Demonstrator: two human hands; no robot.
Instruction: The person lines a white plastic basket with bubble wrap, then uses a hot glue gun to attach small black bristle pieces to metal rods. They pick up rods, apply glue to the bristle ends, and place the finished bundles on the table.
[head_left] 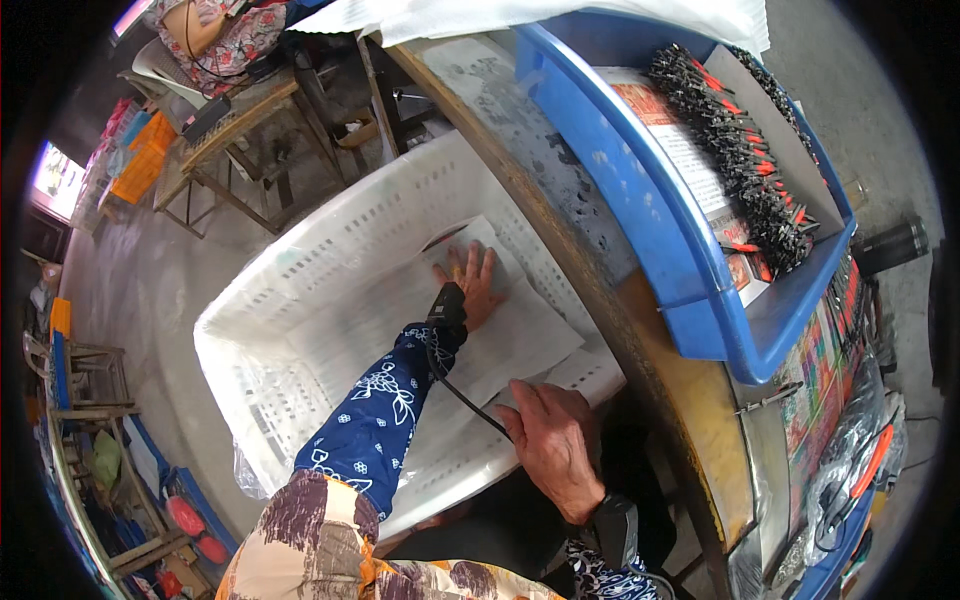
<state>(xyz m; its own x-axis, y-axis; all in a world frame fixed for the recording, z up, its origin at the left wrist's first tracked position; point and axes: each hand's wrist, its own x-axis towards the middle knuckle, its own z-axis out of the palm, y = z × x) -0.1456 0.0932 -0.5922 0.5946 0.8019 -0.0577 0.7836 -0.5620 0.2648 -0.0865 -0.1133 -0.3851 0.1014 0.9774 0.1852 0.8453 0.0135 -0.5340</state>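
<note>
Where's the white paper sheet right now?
In the head view, the paper sheet lies flat on the bottom of the white crate, centre frame, under the left hand, left of the blue bin.
</note>
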